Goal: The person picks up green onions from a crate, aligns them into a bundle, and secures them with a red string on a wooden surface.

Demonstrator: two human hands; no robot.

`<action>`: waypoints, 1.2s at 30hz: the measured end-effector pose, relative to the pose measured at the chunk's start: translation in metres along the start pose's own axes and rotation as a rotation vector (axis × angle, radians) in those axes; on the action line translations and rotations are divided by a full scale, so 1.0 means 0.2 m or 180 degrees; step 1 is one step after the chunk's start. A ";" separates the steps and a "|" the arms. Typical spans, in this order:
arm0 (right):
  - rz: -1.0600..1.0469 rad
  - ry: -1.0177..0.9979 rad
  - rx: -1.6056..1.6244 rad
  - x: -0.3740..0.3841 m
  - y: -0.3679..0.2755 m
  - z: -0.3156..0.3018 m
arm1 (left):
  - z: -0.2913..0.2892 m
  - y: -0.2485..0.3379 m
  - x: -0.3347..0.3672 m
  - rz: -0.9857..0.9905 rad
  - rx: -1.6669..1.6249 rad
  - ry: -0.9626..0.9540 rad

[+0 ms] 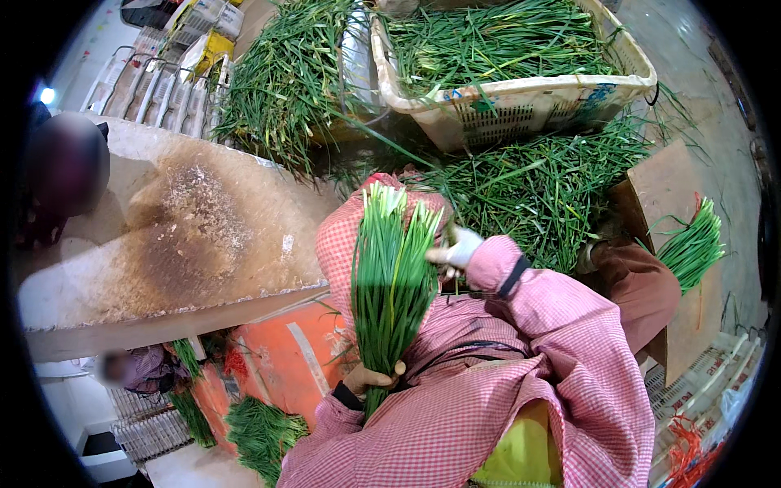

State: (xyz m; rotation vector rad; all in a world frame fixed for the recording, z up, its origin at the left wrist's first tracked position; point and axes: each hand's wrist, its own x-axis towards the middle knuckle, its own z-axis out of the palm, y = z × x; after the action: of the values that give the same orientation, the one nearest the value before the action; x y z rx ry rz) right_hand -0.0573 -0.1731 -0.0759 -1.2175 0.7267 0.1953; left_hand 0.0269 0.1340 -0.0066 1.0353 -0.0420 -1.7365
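A long bunch of green chives [394, 276] stands nearly upright in front of me, its pale ends pointing up and away. Around its lower, leafy end my left hand [373, 379] is closed, in a tan glove. My right hand [458, 248], in a whitish glove, is beside the upper part of the bunch on its right. Its fingers are apart, with the tips at or near the stalks; I cannot tell whether they touch. A pink checked cloth [338, 236] covers my leg behind the bunch.
A cream plastic crate [521, 114] full of chives stands ahead, with a loose heap [529, 195] below it. Another pile [285, 81] lies left of the crate. A tied bunch [691, 248] rests on cardboard at right. A soiled table [268, 260] is at left, with people beyond.
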 end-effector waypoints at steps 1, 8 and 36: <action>0.0087 -0.0691 0.0423 0.00 -0.02 0.06 | 0.01 0.00 -0.01 0.0026 -0.0006 0.0123; -0.0116 0.0256 0.1717 -0.07 0.04 -0.10 | -0.03 -0.01 -0.04 -0.0025 0.0163 0.0455; -0.1085 0.1529 0.2406 -0.14 -0.09 -0.57 | -0.07 0.09 -0.01 -0.0271 0.0455 -0.0072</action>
State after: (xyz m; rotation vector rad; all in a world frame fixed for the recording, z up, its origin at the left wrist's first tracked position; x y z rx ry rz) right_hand -0.1149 -0.2767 -0.0621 -0.6330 0.8783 -0.6291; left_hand 0.0495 0.1343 -0.0061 1.1355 -0.1398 -1.8436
